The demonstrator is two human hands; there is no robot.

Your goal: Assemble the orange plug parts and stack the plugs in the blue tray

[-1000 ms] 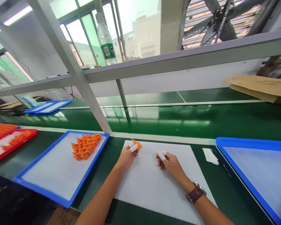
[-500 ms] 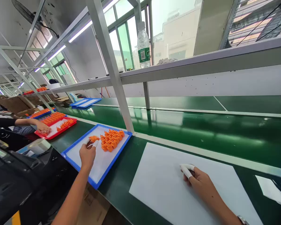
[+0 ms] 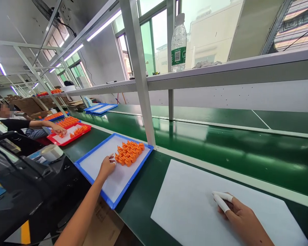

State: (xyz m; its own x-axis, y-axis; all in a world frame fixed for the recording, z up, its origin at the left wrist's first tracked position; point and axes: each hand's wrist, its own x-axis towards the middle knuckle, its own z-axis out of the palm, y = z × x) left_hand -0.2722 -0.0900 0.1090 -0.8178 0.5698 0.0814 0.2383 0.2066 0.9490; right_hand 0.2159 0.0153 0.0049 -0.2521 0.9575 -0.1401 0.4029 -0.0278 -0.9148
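Orange pieces [image 3: 129, 152], left hand [image 3: 108, 165] beside them, open tray floor [image 3: 115, 187] toward near rim [image 3: 108, 199]

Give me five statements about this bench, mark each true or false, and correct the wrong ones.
1. The left hand is over the nearest blue-rimmed tray. True.
2. The right hand is over the red tray. False: the right hand is over the white sheet.
3. The clear bottle stands upright on the ledge. True.
4. Orange pieces cover the nearest tray evenly. False: the orange pieces cluster toward one end.
5. A co-worker's hand is at the red tray. True.
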